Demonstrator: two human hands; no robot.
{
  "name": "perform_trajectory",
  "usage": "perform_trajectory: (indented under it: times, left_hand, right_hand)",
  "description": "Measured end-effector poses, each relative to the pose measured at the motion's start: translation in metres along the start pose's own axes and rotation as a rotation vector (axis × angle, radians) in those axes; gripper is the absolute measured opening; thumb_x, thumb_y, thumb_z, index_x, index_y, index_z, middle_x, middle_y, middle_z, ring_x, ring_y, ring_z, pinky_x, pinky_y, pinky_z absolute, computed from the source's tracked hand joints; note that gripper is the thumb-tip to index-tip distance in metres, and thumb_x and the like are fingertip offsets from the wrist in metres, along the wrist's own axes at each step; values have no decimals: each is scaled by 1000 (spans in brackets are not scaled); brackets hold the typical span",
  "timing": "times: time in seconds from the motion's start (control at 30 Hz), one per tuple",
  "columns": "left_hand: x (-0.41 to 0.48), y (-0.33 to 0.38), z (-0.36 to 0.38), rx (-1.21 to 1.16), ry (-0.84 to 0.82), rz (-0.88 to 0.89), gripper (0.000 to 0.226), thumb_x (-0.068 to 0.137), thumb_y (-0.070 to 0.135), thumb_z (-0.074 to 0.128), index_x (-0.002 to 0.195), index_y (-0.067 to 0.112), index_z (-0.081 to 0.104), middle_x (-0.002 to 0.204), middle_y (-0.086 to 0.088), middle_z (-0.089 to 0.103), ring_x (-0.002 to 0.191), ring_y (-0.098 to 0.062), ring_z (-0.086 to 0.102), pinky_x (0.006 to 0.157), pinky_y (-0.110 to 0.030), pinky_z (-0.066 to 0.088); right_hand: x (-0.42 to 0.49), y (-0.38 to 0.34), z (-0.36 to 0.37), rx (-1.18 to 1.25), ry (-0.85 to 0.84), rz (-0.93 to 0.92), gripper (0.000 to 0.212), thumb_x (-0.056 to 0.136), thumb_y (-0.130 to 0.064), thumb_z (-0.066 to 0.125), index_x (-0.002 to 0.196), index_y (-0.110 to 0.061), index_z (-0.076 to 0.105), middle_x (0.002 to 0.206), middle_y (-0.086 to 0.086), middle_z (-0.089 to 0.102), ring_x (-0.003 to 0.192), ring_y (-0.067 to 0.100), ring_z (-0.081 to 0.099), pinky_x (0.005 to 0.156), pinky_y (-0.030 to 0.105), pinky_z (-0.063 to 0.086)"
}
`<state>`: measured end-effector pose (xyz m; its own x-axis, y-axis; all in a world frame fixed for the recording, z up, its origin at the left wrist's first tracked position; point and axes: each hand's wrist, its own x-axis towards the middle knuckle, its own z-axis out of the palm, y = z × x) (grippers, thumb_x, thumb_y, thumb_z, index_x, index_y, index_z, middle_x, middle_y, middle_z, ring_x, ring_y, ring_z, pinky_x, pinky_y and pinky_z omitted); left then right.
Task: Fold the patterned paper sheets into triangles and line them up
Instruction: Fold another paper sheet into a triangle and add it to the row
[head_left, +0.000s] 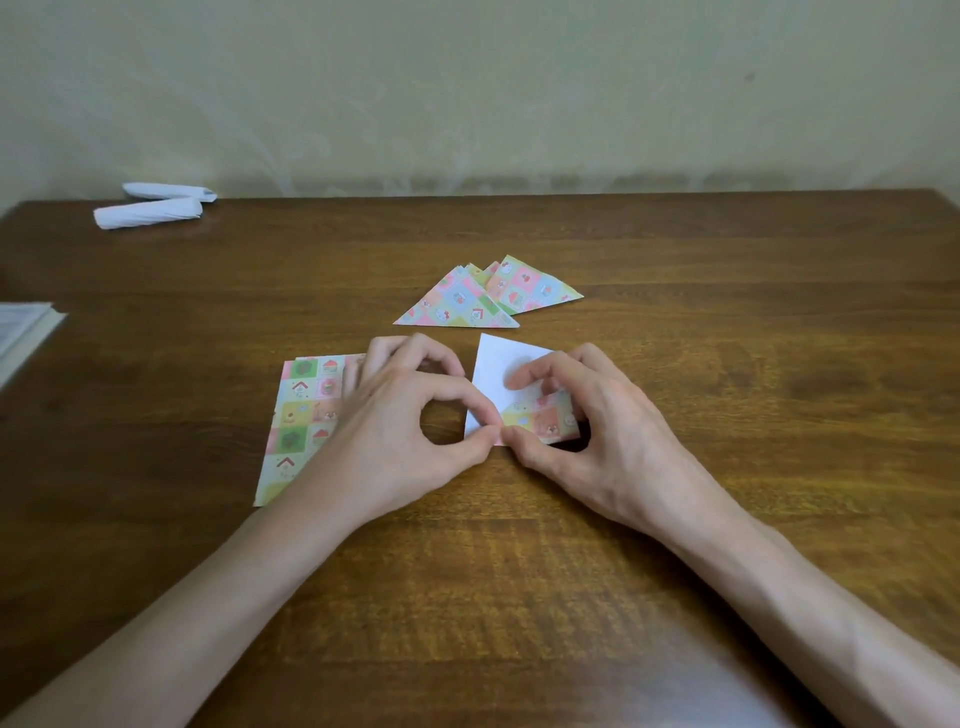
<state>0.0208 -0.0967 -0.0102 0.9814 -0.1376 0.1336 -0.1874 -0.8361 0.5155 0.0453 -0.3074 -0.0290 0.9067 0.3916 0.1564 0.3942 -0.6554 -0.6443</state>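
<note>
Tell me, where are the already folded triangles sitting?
In the head view, the folded triangles lie overlapping mid-table, just beyond the white-backed sheet pinched by the left hand and right hand.

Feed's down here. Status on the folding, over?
Left hand, right hand both pinching near corner of sheet, mid-fold. Folded triangles beyond, unfolded stack at left. Nothing blocking.

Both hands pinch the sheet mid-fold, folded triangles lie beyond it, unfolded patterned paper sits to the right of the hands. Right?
No. The head view shows the unfolded patterned paper to the left, partly under the left hand. Otherwise fine: left and right hand pinch the sheet mid-fold, folded triangles beyond it.
</note>
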Motion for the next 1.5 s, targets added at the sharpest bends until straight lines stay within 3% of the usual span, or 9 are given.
perform_trajectory:
  times: [0.17,0.33,0.47,0.63,0.77,1.0,1.3,1.5]
  left_hand:
    - [3,0,-3,-22,-39,-65,14,74,64,77,80,52,76,116,27,48,126,3,28,95,-26,15]
    - [1,5,-1,38,-33,-52,11,78,60,77,84,50,76,116,30,44,117,10,20,84,-22,13]
    - [3,2,-4,-34,-76,-94,9,79,58,78,87,54,76,115,28,47,124,3,27,101,-30,16]
    - [0,5,-3,24,-41,-52,8,81,55,78,87,51,77,116,26,46,124,5,24,86,-20,12]
    - [0,4,-2,32,-33,-23,7,82,52,79,89,50,76,115,24,47,125,3,26,86,-20,12]
    - [1,2,-2,22,-42,-10,6,83,53,77,89,52,76,114,23,47,127,0,29,91,-21,12]
    - [-3,0,1,13,-3,-20,7,82,57,75,90,55,75,110,22,47,123,1,28,92,-22,12]
    - [-5,3,8,4,55,-56,4,82,53,79,83,52,75,110,22,49,120,4,27,98,-26,11]
  right_hand:
    - [-1,0,1,-17,23,-5,43,83,-54,71,122,-42,57,106,-25,44,97,-14,50,74,7,36]
    - [-2,-1,5,-41,53,-3,45,84,-54,69,124,-42,56,105,-23,43,100,-12,48,75,21,41]
    - [-2,-2,3,-48,32,-4,46,85,-53,70,127,-40,55,107,-21,44,102,-5,48,78,25,44]
    - [-2,-4,5,-45,64,-9,52,81,-61,64,127,-38,53,106,-20,45,99,-2,48,78,27,44]
    - [-3,-4,5,-42,61,-18,55,81,-62,64,129,-38,52,106,-19,45,100,-1,49,78,29,45]
    - [-2,3,2,33,53,-23,56,78,-56,65,130,-42,47,107,-27,43,92,-10,49,83,29,47]
    - [-1,8,-4,88,1,-41,60,87,-27,74,136,-40,43,113,-15,46,93,-4,51,87,30,46]
    - [-2,6,-6,84,-22,-47,62,88,-28,72,139,-41,40,114,-15,43,94,-3,50,88,32,49]
